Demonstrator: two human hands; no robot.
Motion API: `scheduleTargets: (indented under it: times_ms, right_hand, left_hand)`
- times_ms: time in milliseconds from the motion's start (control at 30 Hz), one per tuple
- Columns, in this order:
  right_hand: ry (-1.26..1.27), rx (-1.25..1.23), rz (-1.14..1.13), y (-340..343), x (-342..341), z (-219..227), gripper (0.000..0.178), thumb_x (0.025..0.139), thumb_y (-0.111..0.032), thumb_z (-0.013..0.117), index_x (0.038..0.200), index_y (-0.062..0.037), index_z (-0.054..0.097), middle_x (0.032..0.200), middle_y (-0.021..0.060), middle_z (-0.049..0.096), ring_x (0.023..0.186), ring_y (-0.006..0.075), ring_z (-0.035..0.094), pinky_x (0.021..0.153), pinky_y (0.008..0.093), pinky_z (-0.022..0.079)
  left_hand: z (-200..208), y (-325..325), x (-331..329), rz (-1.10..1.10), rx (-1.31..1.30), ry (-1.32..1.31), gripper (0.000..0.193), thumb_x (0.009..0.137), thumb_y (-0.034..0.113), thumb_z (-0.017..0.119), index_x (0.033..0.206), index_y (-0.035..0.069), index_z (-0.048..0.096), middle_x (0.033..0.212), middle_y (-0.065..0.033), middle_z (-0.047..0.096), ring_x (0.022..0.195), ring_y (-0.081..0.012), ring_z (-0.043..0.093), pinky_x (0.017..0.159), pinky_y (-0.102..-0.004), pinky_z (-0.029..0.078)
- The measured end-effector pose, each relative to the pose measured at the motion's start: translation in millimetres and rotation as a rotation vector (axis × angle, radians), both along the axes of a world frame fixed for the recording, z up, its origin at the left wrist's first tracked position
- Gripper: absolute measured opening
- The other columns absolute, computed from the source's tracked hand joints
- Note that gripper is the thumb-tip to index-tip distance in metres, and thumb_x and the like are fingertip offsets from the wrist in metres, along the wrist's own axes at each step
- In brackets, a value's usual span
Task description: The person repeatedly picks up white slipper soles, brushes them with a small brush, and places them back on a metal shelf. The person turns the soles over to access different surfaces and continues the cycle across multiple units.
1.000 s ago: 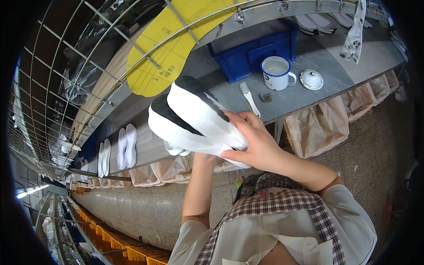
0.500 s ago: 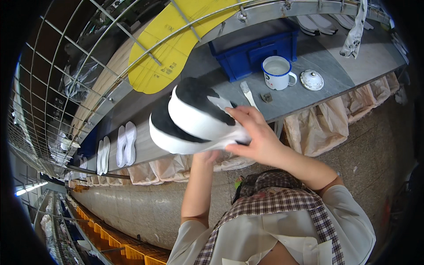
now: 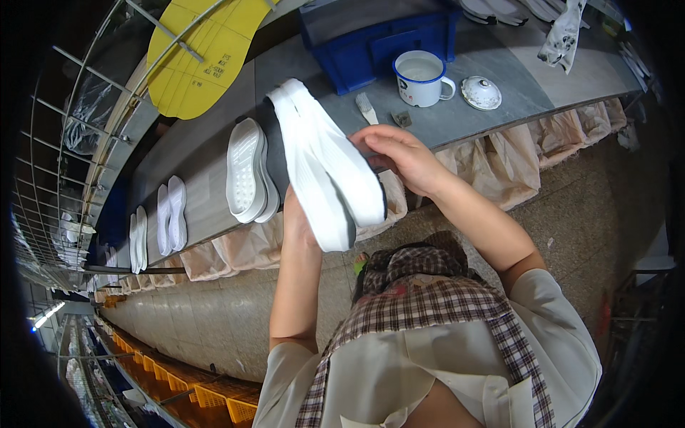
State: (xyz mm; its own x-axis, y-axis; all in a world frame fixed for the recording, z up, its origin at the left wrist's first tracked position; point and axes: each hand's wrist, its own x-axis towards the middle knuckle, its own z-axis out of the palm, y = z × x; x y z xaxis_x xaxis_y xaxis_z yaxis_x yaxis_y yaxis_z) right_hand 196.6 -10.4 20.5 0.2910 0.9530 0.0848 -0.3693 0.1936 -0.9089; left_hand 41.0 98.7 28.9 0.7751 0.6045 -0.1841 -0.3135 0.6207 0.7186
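A pair of white shoe soles, laid together, is held up over the bench's front edge. Their ribbed white side walls face me, and a little black shows along the edges. From the lower left, my left hand is closed on them; its fingers are mostly hidden behind the soles. My right hand is at their right edge with its fingers loosely apart, the fingertips touching or nearly touching the edge. Close by on the left, another pair of white soles lies on the grey bench.
More white sole pairs lie further left. Behind stand a blue crate, a white enamel mug, its lid, a brush and a small dark block. A wire rack bears a yellow sole-shaped sheet. Cloth hangs below the bench.
The held soles have turned from showing black faces to showing white side walls, standing more upright. My right hand has loosened from its grip. The view has shifted, uncovering the nearby sole pair.
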Motion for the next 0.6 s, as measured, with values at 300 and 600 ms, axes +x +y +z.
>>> scheduleTargets:
  times_ms: [300,600]
  right_hand:
    - [0.148,0.068,-0.062,-5.7,-20.2,6.1,0.051,0.094,-0.032,0.052,0.133,0.0008,0.046,0.125,0.0138,0.055,0.117,0.02,0.051,0.098,0.0338,0.041]
    - [0.159,0.021,-0.05,-10.4,-26.6,7.8,0.053,0.09,-0.024,0.058,0.133,0.0035,0.044,0.124,0.0173,0.054,0.114,0.022,0.054,0.096,0.0336,0.044]
  left_hand:
    - [-16.9,2.3,-3.7,0.079,0.122,-0.012,0.048,0.098,0.019,0.047,0.138,0.005,0.024,0.125,-0.0175,0.05,0.108,-0.0289,0.058,0.088,-0.0427,0.054]
    - [-13.7,-3.1,-2.7,0.105,0.228,0.03,0.05,0.099,0.02,0.044,0.141,0.004,0.021,0.128,-0.0175,0.049,0.11,-0.0285,0.058,0.088,-0.0409,0.054]
